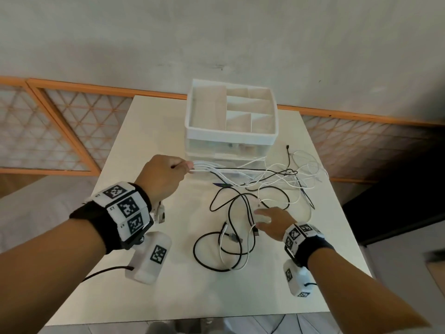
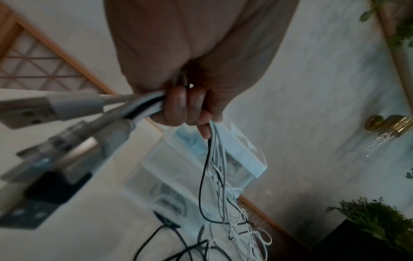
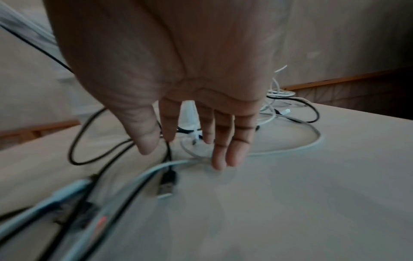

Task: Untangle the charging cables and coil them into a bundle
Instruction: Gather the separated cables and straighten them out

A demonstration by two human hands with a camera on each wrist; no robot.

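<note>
White table [image 1: 149, 131] stands before a grey wall with an orange-framed lattice panel [image 1: 48, 131] low on it, and the charging cables [image 1: 240, 208] lie on the table in a loose tangle of black and white loops, in the middle and toward the right side. The left hand [image 1: 163, 177] is raised over the table with its fingers curled round a bunch of these cables, which run from the fist to the tangle. The left wrist view shows what the head view hides: several USB plugs [image 2: 29, 113] stick out of the back of the fist (they are blurred, very close to the lens). The right hand [image 1: 272, 219] rests low on the tangle with its fingers [image 3: 223, 150] straight and spread, holding nothing; in the right wrist view two fingertips touch a white cable [image 3: 156, 169] on the table, and a black USB plug [image 3: 166, 185] lies just beside. A white organizer [image 1: 231, 136] with compartments stands behind the tangle, touching some strands. Some white loops reach near the right edge of the table. The near part of the table is bare.
</note>
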